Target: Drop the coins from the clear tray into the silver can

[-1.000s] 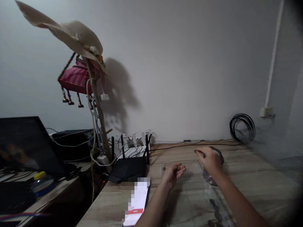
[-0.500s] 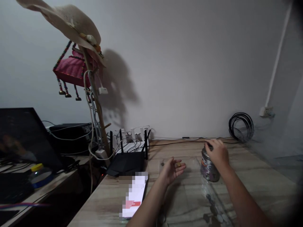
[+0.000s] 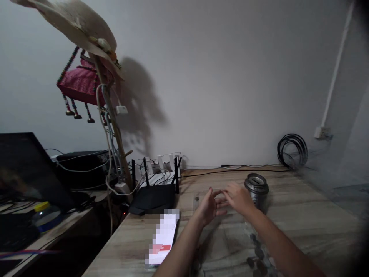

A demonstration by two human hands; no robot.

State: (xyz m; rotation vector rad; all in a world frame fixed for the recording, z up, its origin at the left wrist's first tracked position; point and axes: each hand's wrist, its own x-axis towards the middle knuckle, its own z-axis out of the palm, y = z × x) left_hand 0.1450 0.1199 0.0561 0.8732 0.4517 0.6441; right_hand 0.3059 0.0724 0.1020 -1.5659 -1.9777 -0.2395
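Note:
My left hand (image 3: 209,207) is held palm up over the table, fingers spread; the gold coin seen on it earlier is hidden now. My right hand (image 3: 238,197) reaches in from the right, its fingertips pinched at the left hand's fingers, and what they hold is too small to make out. Right behind it stands a round tin (image 3: 256,184) with a slotted lid, partly covered by the right hand and forearm. Several dark coins (image 3: 259,253) lie on clear plastic near the right forearm. Another small coin (image 3: 197,199) lies left of my left hand.
A lit phone (image 3: 165,240) lies left of my left forearm. Behind it sits a black router (image 3: 154,198) with upright antennas. Coiled black cable (image 3: 292,151) leans at the wall. A monitor (image 3: 25,169) and a yellow-capped bottle (image 3: 44,217) stand on the left desk.
My right hand has left the tin's lid and moved left to the fingers of my left hand. The tin's top now shows. The view has shifted slightly.

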